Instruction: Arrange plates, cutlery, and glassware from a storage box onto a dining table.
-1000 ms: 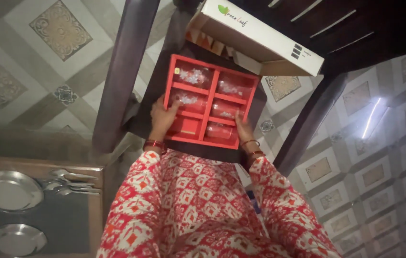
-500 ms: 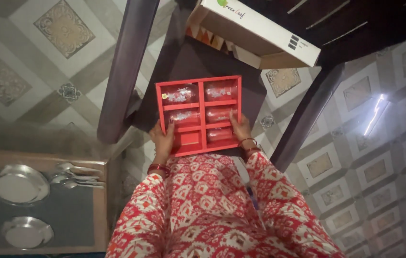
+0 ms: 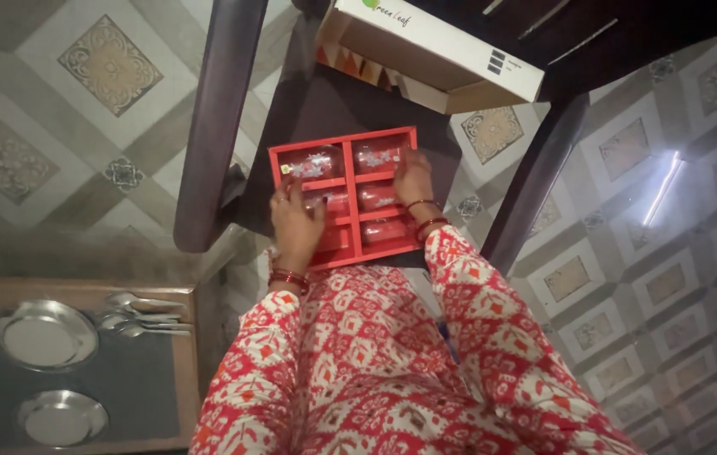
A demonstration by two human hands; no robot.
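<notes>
While both hands rest on it, the red tray (image 3: pixel 348 200) sits flat on a dark chair seat (image 3: pixel 324 105): rectangular, rigid dividers, six compartments holding clear-wrapped packets. Left hand (image 3: pixel 296 223) lies flat, fingers together, over the left column; right hand (image 3: pixel 413 179), fingers slightly spread, presses the right column. Open white cardboard box (image 3: pixel 438 55) sits just beyond.

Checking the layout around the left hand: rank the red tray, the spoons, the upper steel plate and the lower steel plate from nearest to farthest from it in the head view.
1. Red tray: under the left hand, touching it.
2. Spoons: lower left, on the side table.
3. Upper steel plate: farther left, beyond the spoons.
4. Lower steel plate: bottom left corner, farthest.
</notes>
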